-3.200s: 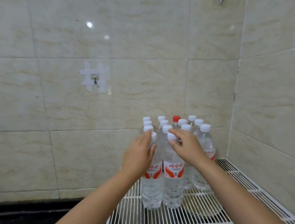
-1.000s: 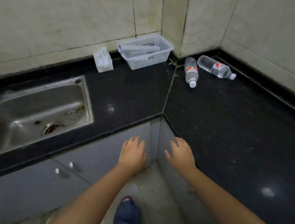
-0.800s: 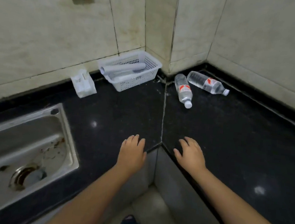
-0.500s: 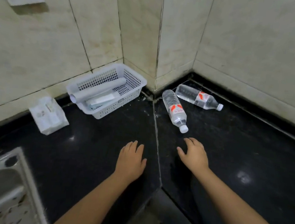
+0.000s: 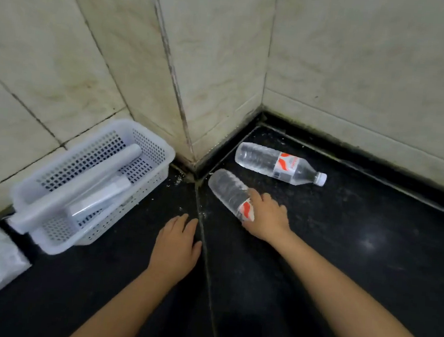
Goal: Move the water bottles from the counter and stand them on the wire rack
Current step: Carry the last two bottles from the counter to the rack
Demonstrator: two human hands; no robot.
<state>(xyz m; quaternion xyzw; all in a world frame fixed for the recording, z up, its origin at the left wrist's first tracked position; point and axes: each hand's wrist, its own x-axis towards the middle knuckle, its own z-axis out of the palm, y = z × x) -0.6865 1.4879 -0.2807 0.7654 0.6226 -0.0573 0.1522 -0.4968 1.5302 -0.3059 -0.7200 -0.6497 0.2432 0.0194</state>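
Head view: two water bottles lie on their sides in the back corner of the black counter [image 5: 341, 259]. The right hand [image 5: 267, 216] curls over the nearer bottle [image 5: 226, 193] at its label end; the farther bottle [image 5: 275, 163] lies untouched beside it. The left hand [image 5: 176, 245] hovers flat with fingers relaxed, holding nothing, near a white basket [image 5: 147, 145] at the back edge.

A home kitchen corner: black stone counter [image 5: 341, 259], tiled walls [image 5: 358, 72], white plastic basket [image 5: 153, 146].
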